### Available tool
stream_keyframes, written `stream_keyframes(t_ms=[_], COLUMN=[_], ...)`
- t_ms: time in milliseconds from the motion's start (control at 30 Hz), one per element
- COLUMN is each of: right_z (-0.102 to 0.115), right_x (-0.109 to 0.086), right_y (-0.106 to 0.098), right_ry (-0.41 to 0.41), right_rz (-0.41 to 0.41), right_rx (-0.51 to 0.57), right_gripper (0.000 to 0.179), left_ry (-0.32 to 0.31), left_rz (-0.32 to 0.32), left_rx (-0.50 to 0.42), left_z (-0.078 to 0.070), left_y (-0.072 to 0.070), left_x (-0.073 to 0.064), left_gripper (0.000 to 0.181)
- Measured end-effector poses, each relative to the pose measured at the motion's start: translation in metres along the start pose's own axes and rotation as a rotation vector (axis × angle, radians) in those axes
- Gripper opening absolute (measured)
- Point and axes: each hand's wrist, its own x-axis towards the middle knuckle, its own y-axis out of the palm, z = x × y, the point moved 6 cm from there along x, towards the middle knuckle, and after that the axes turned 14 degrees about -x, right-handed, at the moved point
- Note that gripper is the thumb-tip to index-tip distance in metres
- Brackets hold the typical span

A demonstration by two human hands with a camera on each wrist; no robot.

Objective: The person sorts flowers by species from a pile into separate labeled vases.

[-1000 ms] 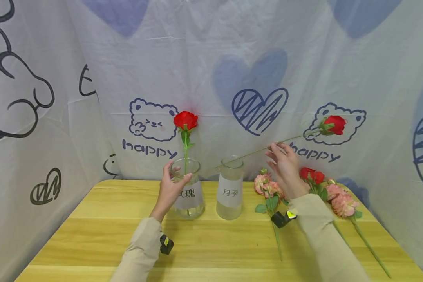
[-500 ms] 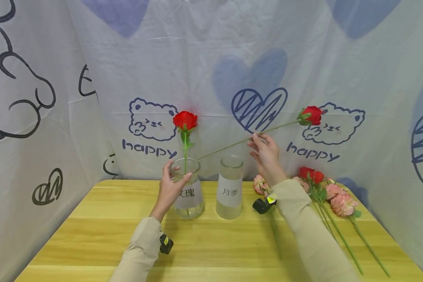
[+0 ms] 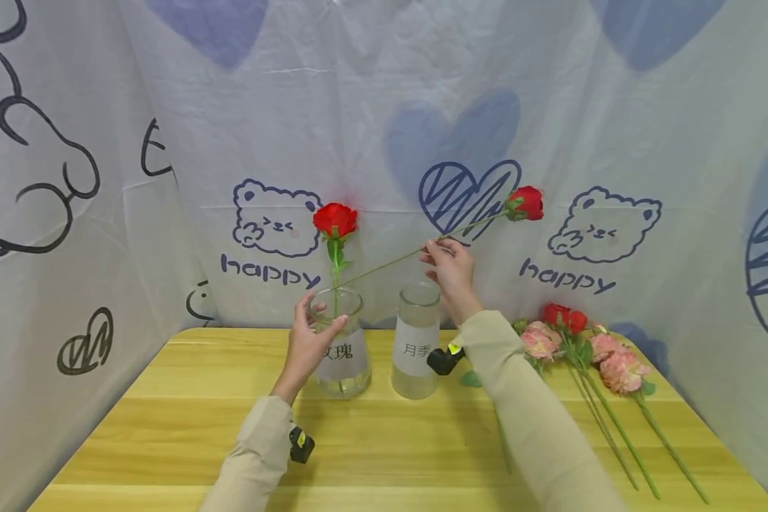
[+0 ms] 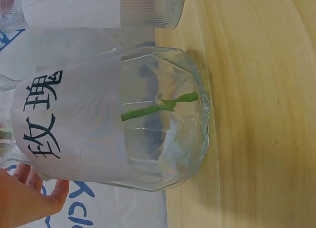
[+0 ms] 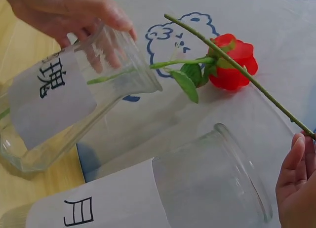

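My left hand [image 3: 310, 345] grips the neck of a glass vase [image 3: 344, 366] with a white label. A red rose [image 3: 336, 220] stands upright in it, and the left wrist view shows its green stem [image 4: 143, 111] inside near the base. My right hand [image 3: 451, 274] pinches the long stem of another red rose [image 3: 526, 203], above a narrower labelled glass vase [image 3: 416, 348]. This stem slants, bloom up to the right, its lower end close over the left vase's mouth. In the right wrist view the held stem [image 5: 269, 95] crosses in front of the standing rose.
On the wooden table [image 3: 185, 427], at the right, lie a red rose [image 3: 566, 318] and several pink flowers [image 3: 624, 370], stems toward the front. The right forearm partly covers one pink flower's stem. A printed cloth [image 3: 371, 85] hangs behind the table.
My right hand has moved left with the rose, from beside the narrow vase to above it, bringing the stem's end to the left vase's mouth. The left hand has kept its hold.
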Motion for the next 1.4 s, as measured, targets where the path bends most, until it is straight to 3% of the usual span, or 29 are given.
stream_keyframes(t_ms=[267, 600, 733, 933, 1100, 1400], right_z=[0.0, -0.003, -0.001, 0.009, 0.02, 0.024], right_x=[0.002, 0.007, 0.006, -0.001, -0.007, -0.016], right_y=[0.012, 0.021, 0.025, 0.037, 0.051, 0.074], right_ry=[0.004, -0.006, -0.067, -0.24, -0.355, -0.431], right_rz=[0.005, 0.024, 0.054, 0.101, 0.095, 0.153], right_rx=[-0.105, -0.24, -0.328, -0.562, -0.638, -0.848], right_gripper=[0.014, 0.013, 0.014, 0.018, 0.016, 0.017], left_ry=[0.006, 0.009, 0.006, 0.01, 0.011, -0.011], left_rz=[0.004, 0.004, 0.014, 0.02, 0.013, 0.001], left_rx=[0.003, 0.009, 0.007, 0.008, 0.004, -0.009], left_z=[-0.001, -0.003, -0.003, -0.004, -0.004, 0.0], left_y=[0.001, 0.003, 0.004, 0.004, 0.003, 0.0], left_x=[0.0, 0.001, 0.002, 0.002, 0.003, -0.001], left_gripper=[0.084, 0.082, 0.082, 0.083, 0.083, 0.084])
